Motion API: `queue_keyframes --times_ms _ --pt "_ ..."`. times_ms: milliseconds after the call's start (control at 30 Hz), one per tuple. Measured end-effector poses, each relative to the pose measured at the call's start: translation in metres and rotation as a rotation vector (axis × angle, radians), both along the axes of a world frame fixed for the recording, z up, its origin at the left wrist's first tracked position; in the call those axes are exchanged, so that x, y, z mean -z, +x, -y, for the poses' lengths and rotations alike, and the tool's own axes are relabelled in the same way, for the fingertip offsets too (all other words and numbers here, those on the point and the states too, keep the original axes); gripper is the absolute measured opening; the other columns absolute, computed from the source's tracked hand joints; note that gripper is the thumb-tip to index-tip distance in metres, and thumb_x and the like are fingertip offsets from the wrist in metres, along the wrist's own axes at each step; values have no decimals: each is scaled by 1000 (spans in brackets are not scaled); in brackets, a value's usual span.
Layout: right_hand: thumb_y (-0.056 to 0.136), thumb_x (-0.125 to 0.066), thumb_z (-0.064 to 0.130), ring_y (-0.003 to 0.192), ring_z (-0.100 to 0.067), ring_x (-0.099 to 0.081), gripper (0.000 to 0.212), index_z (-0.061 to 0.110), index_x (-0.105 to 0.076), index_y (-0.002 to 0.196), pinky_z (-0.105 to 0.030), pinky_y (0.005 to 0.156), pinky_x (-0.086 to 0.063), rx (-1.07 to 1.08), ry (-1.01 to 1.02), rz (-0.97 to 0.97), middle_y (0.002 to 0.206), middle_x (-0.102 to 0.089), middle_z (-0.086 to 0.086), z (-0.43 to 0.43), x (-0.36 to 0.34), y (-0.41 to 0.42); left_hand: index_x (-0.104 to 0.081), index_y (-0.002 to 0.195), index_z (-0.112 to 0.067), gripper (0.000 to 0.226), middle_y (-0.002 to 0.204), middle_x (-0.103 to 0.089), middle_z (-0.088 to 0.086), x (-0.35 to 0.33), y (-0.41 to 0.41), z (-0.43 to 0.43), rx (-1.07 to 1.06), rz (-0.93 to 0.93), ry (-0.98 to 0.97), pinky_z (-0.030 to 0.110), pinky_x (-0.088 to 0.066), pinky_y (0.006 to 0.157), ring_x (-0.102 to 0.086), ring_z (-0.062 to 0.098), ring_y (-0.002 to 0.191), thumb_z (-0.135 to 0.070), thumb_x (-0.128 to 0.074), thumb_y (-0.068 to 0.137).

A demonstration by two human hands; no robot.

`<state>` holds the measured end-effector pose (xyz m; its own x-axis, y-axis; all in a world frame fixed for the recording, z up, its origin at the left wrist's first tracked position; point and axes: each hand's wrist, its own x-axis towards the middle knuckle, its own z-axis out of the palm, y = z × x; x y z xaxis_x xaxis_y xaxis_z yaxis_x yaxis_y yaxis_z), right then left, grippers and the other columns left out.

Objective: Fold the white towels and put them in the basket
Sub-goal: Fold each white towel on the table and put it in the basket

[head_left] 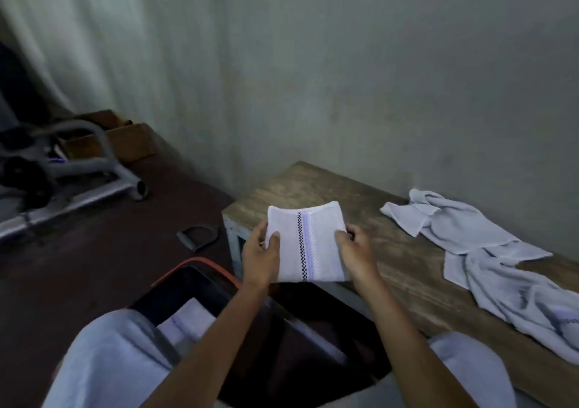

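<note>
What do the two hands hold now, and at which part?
Both hold one folded white towel: the left hand grips its left edge, the right hand its right edge, thumbs on top.

Two bare hands are in view, a left hand point(261, 255) and a right hand point(357, 252). One folded white towel point(308, 245) with a checked stripe is between them. One more folded towel point(185, 321) lies in the single dark basket point(194, 271). Loose white towels point(488, 257) lie in a crumpled heap; their number cannot be told. There is one wooden table point(313, 185), one cardboard box point(125, 141), and one grey metal frame point(81, 163).
</note>
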<state>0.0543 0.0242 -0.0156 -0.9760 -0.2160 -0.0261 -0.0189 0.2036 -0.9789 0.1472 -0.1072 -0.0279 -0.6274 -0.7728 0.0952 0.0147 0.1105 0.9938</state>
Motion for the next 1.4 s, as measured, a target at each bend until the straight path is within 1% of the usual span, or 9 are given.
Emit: queue_keyframes --times_ms 133,267,433,567,700,867,1000,1167,1400 --pt "89 -51 15 73 -6 -53 24 10 -57 112 -17 56 -40 -158 5 7 100 -62 -5 74 -1 25 -58 125 -14 35 115 -66 5 4 49 55 -191 -21 2 44 -49 94 -61 21 105 -15 -59 89" --pt "86 -51 18 79 -12 -57 19 15 -56 105 -28 68 -45 -340 33 66 100 -64 -4 153 15 60 -59 120 -17 31 112 -66 0 21 107 109 -371 -10 56 44 -50 94 -62 18 103 -15 -60 89" --pt "86 -51 15 83 -19 -58 18 12 -56 103 -29 70 -47 -505 136 152 103 -64 -7 236 63 96 -57 123 -14 34 109 -66 0 61 159 160 -538 81 127 37 -51 90 -62 14 98 -14 -58 88" --pt "87 -49 11 75 -12 -52 15 15 -54 100 -26 69 -38 -590 246 186 90 -59 -1 278 119 104 -56 120 -11 32 95 -65 0 117 173 185 -597 155 218 27 -50 76 -61 10 82 -10 -56 88" --pt "85 -51 15 85 -20 -59 8 19 -54 91 -29 73 -44 -662 384 235 89 -61 -1 316 186 96 -52 125 -10 39 101 -64 9 185 167 212 -609 232 380 38 -52 78 -62 20 86 -6 -54 86" --pt "88 -51 14 92 -19 -55 26 11 -55 113 -27 78 -41 -714 523 278 104 -60 -7 347 267 74 -46 128 -11 41 110 -57 10 263 153 242 -522 335 509 38 -52 80 -58 21 93 -3 -53 88" --pt "90 -49 8 105 -25 -57 32 5 -56 121 -29 87 -41 -757 611 209 116 -63 -15 366 320 60 -47 126 -8 39 106 -59 9 315 139 259 -542 387 532 39 -49 86 -57 20 92 -2 -54 88" --pt "91 -48 6 112 -33 -57 34 4 -54 124 -32 93 -41 -767 680 75 120 -61 -20 376 362 61 -48 124 -18 37 94 -58 -6 355 127 266 -589 393 595 29 -48 74 -58 14 83 -3 -50 90" --pt "93 -41 11 110 -38 -55 27 1 -53 115 -40 90 -44 -752 892 -200 121 -56 -21 376 373 70 -52 126 -17 37 111 -65 2 376 127 264 -557 450 516 29 -50 83 -62 18 99 -8 -51 90"
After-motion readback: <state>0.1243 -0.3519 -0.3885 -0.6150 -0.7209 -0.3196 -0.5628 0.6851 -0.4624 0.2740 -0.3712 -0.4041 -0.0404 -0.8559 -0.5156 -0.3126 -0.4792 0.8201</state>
